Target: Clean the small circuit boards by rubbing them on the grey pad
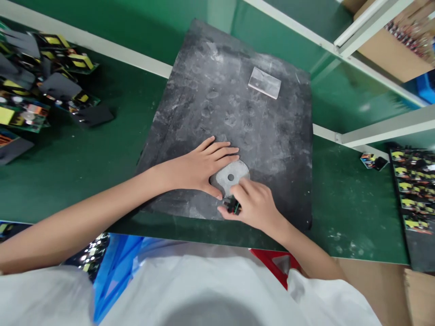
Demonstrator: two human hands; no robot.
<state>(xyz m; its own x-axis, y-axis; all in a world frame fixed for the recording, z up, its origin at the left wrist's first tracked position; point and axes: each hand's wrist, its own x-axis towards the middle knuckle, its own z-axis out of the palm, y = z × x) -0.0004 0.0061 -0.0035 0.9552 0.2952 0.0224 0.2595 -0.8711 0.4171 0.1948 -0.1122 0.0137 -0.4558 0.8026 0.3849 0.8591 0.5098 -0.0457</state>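
The right hand (pixel 254 202) is pinching a small electronic part (pixel 234 207) by the near edge of a gray holed disc (pixel 224 179), just below the frame's center.
The left hand (pixel 205 166) is lying spread wide, bordering the disc's left rim; steady pressure there and a light pinch would likely serve best. Farther off, a flat rectangular block (pixel 264 83) is resting on the black mat (pixel 272 145), upper right of center.

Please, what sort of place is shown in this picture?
Probably an electronics assembly workshop: a long green workbench, a heap of green circuit boards with yellow components, and rows of similar boards at right.
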